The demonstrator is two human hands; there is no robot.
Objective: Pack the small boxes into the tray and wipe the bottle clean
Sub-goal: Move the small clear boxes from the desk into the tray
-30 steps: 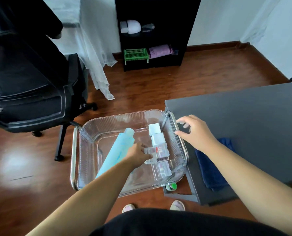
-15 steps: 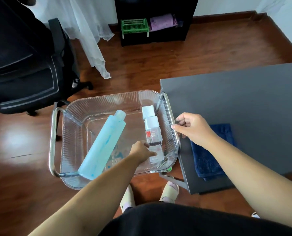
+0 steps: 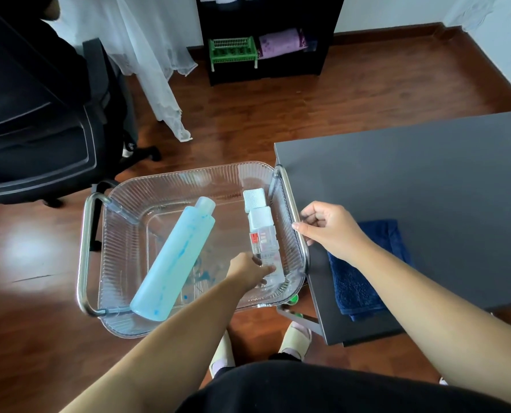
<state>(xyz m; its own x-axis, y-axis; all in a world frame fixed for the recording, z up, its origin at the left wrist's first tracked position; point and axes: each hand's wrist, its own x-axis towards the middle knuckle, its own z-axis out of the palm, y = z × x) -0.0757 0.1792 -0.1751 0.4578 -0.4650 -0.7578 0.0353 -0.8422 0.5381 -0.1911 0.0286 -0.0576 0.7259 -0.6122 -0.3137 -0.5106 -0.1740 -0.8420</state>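
Clear ribbed tray [image 3: 164, 192] held beside the grey table [image 3: 412, 180]; pale blue bottle [image 3: 176, 260] lies inside on a slant, cap toward 1 o'clock, base at the 7 o'clock corner, blue smears on its side; small boxes [image 3: 260, 219] in a touching row along the 3 o'clock wall. Left hand [image 3: 248, 269] reaches in, fingers curled onto the nearest box at 5 o'clock. Right hand [image 3: 331, 231] clamped on the metal handle [image 3: 290, 198] at 3 o'clock, thumb against the bar. Dark blue towel [image 3: 355, 281] on the table edge, 3 o'clock of the tray; black chair [image 3: 39, 138] at 10 o'clock.
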